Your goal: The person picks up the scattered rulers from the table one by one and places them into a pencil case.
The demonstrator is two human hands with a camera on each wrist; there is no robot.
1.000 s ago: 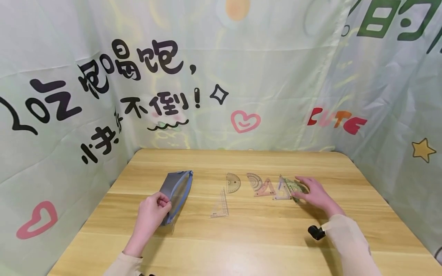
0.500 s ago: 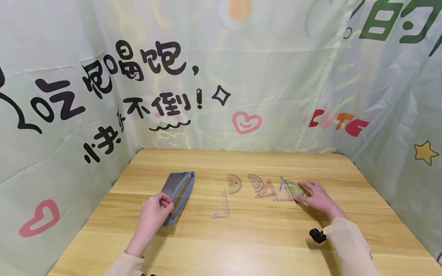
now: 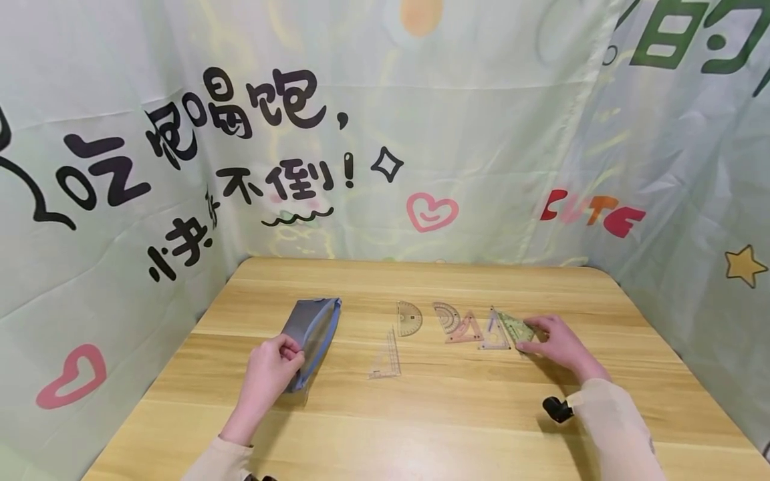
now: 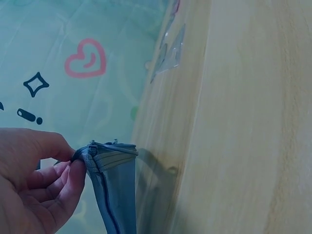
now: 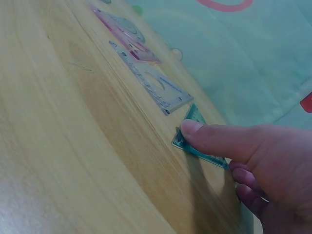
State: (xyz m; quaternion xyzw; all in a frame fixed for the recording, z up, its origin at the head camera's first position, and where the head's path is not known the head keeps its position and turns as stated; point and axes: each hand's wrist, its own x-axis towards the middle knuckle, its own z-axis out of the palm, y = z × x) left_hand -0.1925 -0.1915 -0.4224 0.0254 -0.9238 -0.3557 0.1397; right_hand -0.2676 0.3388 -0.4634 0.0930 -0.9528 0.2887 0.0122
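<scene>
My left hand (image 3: 273, 361) pinches the rim of a grey-blue zip pouch (image 3: 299, 321) at the table's left. The pouch's zipped mouth gapes to the right; in the left wrist view the thumb and fingers grip the pouch (image 4: 114, 180) by one zip end. At the right, my right hand (image 3: 559, 344) holds a green set square (image 3: 512, 329) on the table. In the right wrist view the thumb lies on the green set square (image 5: 195, 117), with the other fingers at its far edge. Close to its left lies a clear purplish set square (image 3: 494, 337).
Further left are a pink set square (image 3: 469, 333), a clear protractor (image 3: 446, 318) and another protractor (image 3: 410, 318). A clear set square (image 3: 388, 361) lies nearer the middle. The wooden table (image 3: 421, 427) meets printed cloth walls (image 3: 481, 133) behind and at both sides.
My right hand has drawn slightly right, its thumb and fingers now closer round the green set square's right part. The left hand stays on the pouch. The head view has shifted slightly.
</scene>
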